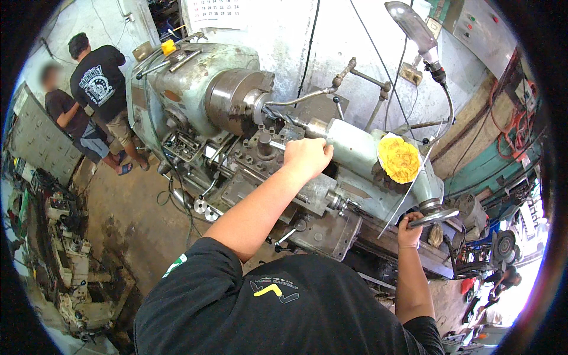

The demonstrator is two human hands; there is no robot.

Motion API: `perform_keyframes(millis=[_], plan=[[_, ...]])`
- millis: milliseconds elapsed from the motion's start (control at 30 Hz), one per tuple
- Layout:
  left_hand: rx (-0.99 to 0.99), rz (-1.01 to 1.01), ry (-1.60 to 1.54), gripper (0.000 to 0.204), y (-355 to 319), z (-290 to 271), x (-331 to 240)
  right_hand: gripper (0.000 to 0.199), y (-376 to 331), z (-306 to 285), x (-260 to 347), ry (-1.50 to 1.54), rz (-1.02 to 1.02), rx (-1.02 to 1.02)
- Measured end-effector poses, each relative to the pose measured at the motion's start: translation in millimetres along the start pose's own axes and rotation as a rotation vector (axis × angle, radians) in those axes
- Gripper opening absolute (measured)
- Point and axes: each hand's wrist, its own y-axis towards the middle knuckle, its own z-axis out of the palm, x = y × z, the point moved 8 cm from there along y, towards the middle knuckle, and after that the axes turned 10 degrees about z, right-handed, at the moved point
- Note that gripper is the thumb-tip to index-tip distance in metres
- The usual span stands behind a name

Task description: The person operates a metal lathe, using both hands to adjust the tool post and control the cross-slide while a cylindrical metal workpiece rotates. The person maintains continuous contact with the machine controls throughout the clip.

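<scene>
My left hand [307,158] is closed in a fist beside the tool post [266,145] of a metal lathe. A steel lever [279,145] runs from the post into that fist; its far end is hidden there. At the right, my right hand [408,231] has its fingers around the rim of the tailstock handwheel [435,218]. A twist drill [283,118] sticks out of the tailstock [354,141] toward the chuck [232,102]. Its tip is at a round workpiece [257,102] held in the chuck. Beside the drill ends a bent coolant pipe [305,97].
A yellow cloth [399,158] lies on the tailstock. Above stands a work lamp [414,32] on a bent arm. Two people [99,83] stand at the far left, and another person [503,278] is at the far right. Machinery [77,278] lines the lower left.
</scene>
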Motion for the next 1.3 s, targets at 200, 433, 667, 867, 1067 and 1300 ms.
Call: perform_keyframes(millis=[200, 433, 667, 867, 1067, 1300], plan=[[0.008, -0.012, -0.007, 0.042, 0, 0, 0, 0.027, 1, 2, -3, 0.026, 0.03, 0.021], [0.03, -0.017, -0.002, 0.043, 0, -1, -1, 0.023, 0, -1, 1, -0.097, 0.057, -0.008], [0.023, -0.024, 0.006, 0.042, 0, 1, 0, 0.019, 3, -6, 13, -0.394, -0.049, 0.049], [0.015, -0.015, -0.017, 0.042, 0, 0, 0, 0.017, 10, -6, 11, -0.693, -0.285, 0.174], [0.03, -0.013, -0.02, 0.041, 1, -1, 0, 0.036, 17, -10, -7, -0.904, -0.307, 0.441], [0.011, 0.011, -0.042, 0.043, 1, -3, -1, 0.035, 8, -22, 23, -0.783, -0.193, 0.343]])
